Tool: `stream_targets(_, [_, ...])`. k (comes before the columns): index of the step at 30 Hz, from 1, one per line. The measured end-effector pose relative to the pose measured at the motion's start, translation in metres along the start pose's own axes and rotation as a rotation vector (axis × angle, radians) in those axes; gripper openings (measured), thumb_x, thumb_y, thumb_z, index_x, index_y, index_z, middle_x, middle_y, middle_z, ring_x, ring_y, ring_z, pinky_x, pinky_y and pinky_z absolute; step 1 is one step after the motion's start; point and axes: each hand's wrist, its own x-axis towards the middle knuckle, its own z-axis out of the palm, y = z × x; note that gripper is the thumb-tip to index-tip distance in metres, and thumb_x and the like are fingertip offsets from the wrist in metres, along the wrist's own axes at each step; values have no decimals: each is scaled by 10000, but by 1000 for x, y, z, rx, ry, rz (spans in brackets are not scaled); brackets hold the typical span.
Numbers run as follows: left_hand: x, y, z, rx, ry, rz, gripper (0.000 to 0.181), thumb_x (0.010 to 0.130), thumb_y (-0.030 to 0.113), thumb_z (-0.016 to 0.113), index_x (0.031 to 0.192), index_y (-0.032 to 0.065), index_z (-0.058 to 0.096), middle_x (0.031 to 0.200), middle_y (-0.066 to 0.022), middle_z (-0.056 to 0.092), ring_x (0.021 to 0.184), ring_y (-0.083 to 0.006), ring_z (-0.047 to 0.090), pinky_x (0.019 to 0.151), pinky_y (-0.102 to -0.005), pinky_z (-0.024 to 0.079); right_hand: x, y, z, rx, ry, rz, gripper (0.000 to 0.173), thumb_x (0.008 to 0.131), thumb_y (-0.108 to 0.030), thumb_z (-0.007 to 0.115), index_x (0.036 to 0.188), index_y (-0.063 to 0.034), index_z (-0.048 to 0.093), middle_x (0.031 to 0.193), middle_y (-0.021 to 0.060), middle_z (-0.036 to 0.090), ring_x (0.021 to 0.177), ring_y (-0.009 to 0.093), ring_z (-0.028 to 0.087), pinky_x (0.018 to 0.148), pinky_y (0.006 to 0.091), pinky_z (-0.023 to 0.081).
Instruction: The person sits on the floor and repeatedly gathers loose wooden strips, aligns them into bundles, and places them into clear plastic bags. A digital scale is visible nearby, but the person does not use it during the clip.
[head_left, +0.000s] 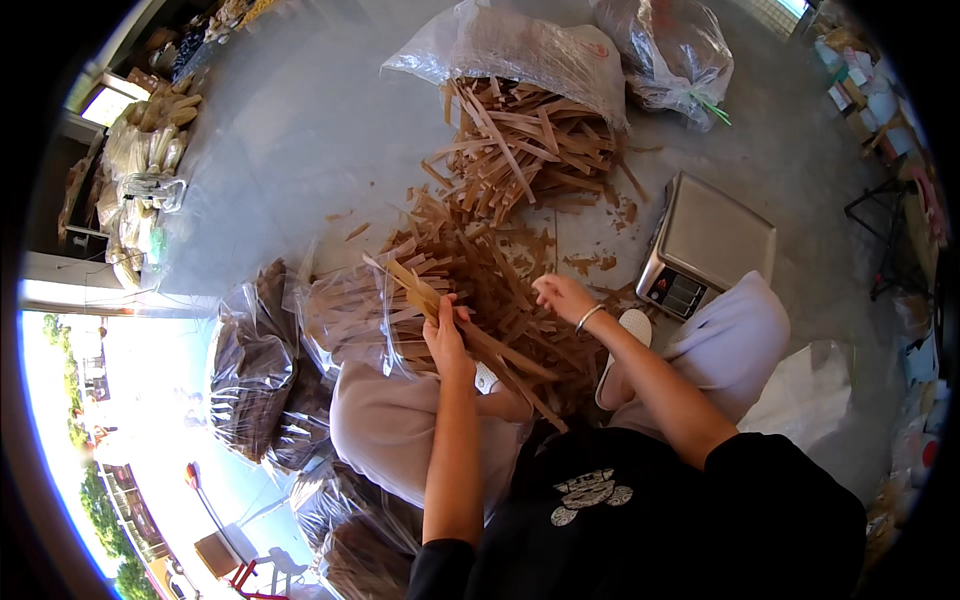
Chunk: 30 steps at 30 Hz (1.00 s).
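My left hand (450, 337) is closed around a bundle of long, flat, brown dried strips (517, 354). The bundle slants across from an open clear plastic bag (349, 311) to my lap. Paler ends (409, 285) stick out beyond my thumb. To the right, my right hand (564, 298), with a bracelet on its wrist, hovers over the loose strip pile (510, 300). Its fingers are curled, and whether anything thin is pinched in them is hidden. Between my feet the pile spreads over the floor. Many more strips lie inside the clear bag, left of my left hand.
Ahead, a large woven plastic sack (540, 49) spills strips (517, 142) onto the floor. A tied clear bag (675, 60) stands beside it. A metal-topped scale (716, 232) sits by my right knee. Filled plastic bags (255, 367) crowd my left side. Stacked goods (142, 172) line the left wall.
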Motion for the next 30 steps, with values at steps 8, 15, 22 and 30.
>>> stream_targets(8, [11,-28,10,-140,31,-88,57,884,71,550,855,25,532,630,-20,463,578,-125,465,561,-261,418,50,114,41,-420,-102,83,268,802,-72,491,1037,-70,621,1074,172,578,935,322,560,817,392,458])
stream_targets(15, [20,-50,9,10,181,-174,80,811,27,621,877,15,577,706,-25,519,516,-111,444,493,-236,377,51,111,79,-483,41,140,208,766,-81,581,958,-44,651,1072,162,577,967,296,560,863,381,453])
stream_targets(22, [28,-55,8,51,228,-235,276,890,153,555,1115,-7,548,980,-103,599,722,-165,591,563,-251,452,31,29,53,134,223,118,116,706,-68,663,815,-29,673,709,95,654,657,178,631,642,286,508])
stream_targets(30, [14,-38,12,-176,120,-234,300,909,152,526,1167,-1,509,1008,-143,604,814,-225,619,677,-294,510,-31,-55,36,-57,-351,90,98,654,-46,656,752,-41,661,688,78,650,652,164,625,631,276,491])
